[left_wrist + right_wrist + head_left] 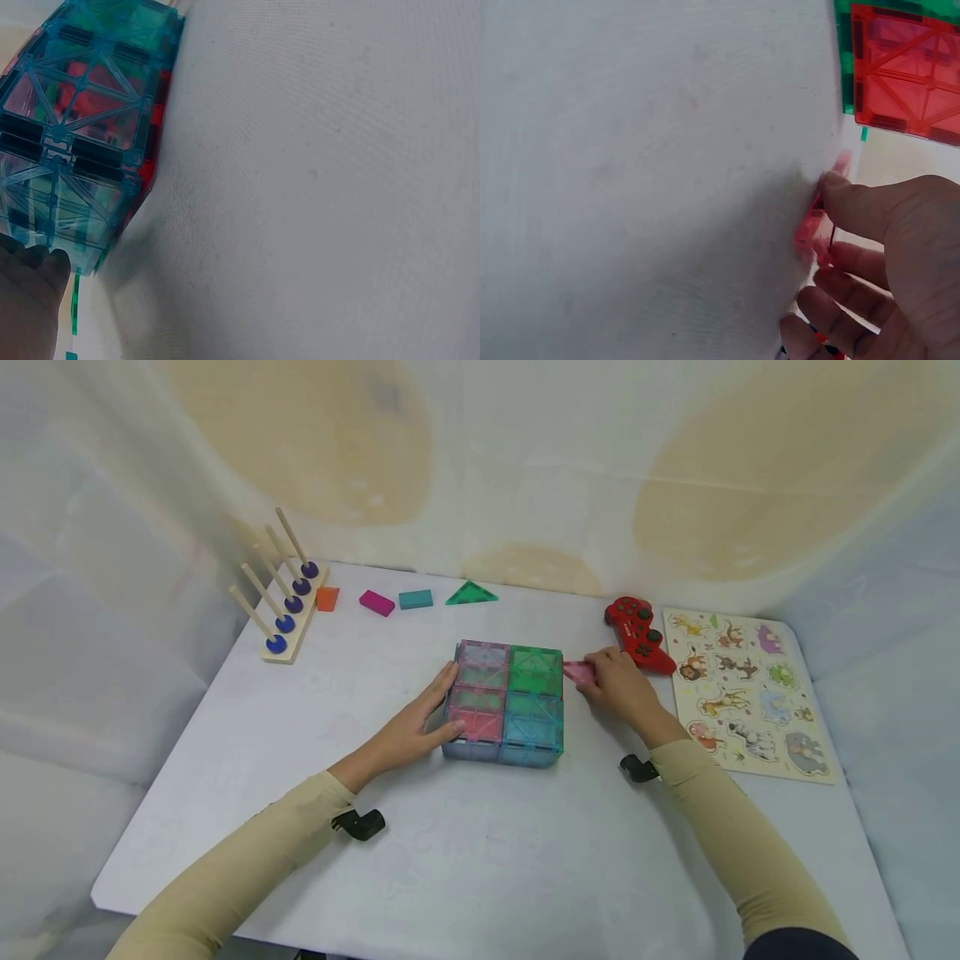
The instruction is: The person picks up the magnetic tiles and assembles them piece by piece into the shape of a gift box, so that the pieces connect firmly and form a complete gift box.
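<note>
Near the middle of the table stands a box-like block of translucent magnetic tiles (534,720), with purple, green, pink and blue squares on top. My left hand (420,720) rests along its left side, fingers extended and thumb at the near left corner. In the left wrist view, blue tiles (82,97) form the near wall, and the fingertips touch the side. My right hand (621,687) pinches a pink magnetic tile (579,672) beside the block's right wall. The right wrist view shows this pink tile (810,225) between thumb and fingers, low over the table, below a red tile (907,75) on the wall.
A red game controller (637,635) and an animal puzzle board (750,693) lie at the right. Along the back are a green triangle tile (471,593), a teal block (416,600), a magenta block (377,602), an orange piece (327,599) and a wooden peg stand (300,625).
</note>
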The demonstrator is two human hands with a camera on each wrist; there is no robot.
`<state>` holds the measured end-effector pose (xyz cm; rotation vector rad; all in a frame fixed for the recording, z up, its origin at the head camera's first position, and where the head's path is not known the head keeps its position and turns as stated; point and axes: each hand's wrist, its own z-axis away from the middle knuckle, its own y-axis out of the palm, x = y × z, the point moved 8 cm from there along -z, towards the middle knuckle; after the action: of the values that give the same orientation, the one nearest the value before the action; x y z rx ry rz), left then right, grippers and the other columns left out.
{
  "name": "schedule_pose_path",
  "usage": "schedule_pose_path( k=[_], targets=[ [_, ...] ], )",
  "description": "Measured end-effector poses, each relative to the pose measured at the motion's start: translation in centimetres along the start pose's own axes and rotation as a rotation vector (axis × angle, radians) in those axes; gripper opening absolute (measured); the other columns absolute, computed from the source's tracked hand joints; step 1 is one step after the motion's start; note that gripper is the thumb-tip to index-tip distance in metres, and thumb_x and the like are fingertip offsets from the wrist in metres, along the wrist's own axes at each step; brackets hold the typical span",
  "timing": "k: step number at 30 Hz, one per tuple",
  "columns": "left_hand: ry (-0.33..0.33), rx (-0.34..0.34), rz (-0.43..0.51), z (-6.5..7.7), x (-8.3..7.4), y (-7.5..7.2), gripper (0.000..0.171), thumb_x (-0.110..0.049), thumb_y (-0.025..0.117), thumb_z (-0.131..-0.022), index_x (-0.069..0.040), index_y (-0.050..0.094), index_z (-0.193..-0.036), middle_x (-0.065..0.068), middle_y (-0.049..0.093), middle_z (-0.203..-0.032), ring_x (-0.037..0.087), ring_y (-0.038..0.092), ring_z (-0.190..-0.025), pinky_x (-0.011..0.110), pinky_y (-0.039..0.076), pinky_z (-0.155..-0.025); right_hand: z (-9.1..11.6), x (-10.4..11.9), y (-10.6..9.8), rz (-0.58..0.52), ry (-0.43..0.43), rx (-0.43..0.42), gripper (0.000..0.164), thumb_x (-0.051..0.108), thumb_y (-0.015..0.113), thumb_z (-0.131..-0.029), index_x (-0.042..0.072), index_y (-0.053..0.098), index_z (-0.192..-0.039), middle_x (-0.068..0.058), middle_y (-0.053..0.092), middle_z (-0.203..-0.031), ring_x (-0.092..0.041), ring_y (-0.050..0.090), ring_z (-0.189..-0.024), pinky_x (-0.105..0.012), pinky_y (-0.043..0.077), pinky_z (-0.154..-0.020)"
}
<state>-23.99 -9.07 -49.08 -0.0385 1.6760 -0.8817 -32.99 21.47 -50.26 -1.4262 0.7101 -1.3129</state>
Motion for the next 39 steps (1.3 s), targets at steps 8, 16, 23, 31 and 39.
schedule_pose_path(
  k=[8, 16, 23, 31, 39],
  targets=[
    [-0.006, 0.000, -0.007, 0.0, 0.2, 0.0, 0.088, -0.053, 0.056, -0.100, -0.028, 0.001, -0.165, 0.002, -0.001, -0.172, 0.015, 0.002, -0.156, 0.052, 0.017, -0.123, 0.9, -1.3, -0.1, -0.186, 0.126, 0.024, 0.055, 0.022, 0.076, -0.092, 0.004, 0.044, -0.134, -0.020, 0.059, -0.111, -0.033, 0.056, -0.094, -0.046, 0.050, -0.082],
    [-0.004, -0.003, -0.012, 0.0, 0.2, 0.0, 0.088, -0.053, 0.056, -0.100, -0.028, 0.001, -0.165, 0.002, 0.000, -0.172, 0.015, 0.002, -0.156, 0.053, 0.016, -0.123, 3.1, -1.8, -1.7, -0.277, 0.066, -0.028, 0.043, 0.017, 0.068, -0.098, 0.008, 0.053, -0.137, -0.017, 0.066, -0.114, -0.031, 0.065, -0.097, -0.038, 0.055, -0.074],
    [-0.005, -0.004, -0.008, 0.0, 0.2, 0.0, 0.088, -0.052, 0.057, -0.101, -0.027, 0.001, -0.165, 0.004, 0.000, -0.172, 0.015, 0.002, -0.156, 0.053, 0.017, -0.123, 5.2, -0.9, -5.4, -0.242, 0.003, -0.232, 0.041, 0.014, 0.070, -0.097, 0.010, 0.057, -0.137, -0.015, 0.069, -0.107, -0.028, 0.068, -0.088, -0.037, 0.052, -0.064],
    [-0.008, -0.004, -0.009, 0.0, 0.3, 0.0, 0.088, -0.051, 0.057, -0.101, -0.026, 0.002, -0.165, 0.005, 0.000, -0.171, 0.016, 0.002, -0.156, 0.053, 0.017, -0.122, 6.4, 2.6, -8.1, -0.279, -0.089, -0.332, 0.038, 0.015, 0.071, -0.097, 0.016, 0.062, -0.134, -0.012, 0.072, -0.106, -0.027, 0.069, -0.088, -0.046, 0.057, -0.078],
    [0.004, -0.003, 0.003, 0.0, 0.1, 0.0, 0.089, -0.050, 0.057, -0.101, -0.026, 0.001, -0.165, 0.006, 0.000, -0.171, 0.016, 0.003, -0.156, 0.053, 0.017, -0.123, 6.2, 8.1, -7.4, -0.217, -0.320, -0.272, 0.036, 0.013, 0.073, -0.095, 0.016, 0.067, -0.130, -0.004, 0.072, -0.104, -0.020, 0.067, -0.085, -0.041, 0.059, -0.073]
  ],
)
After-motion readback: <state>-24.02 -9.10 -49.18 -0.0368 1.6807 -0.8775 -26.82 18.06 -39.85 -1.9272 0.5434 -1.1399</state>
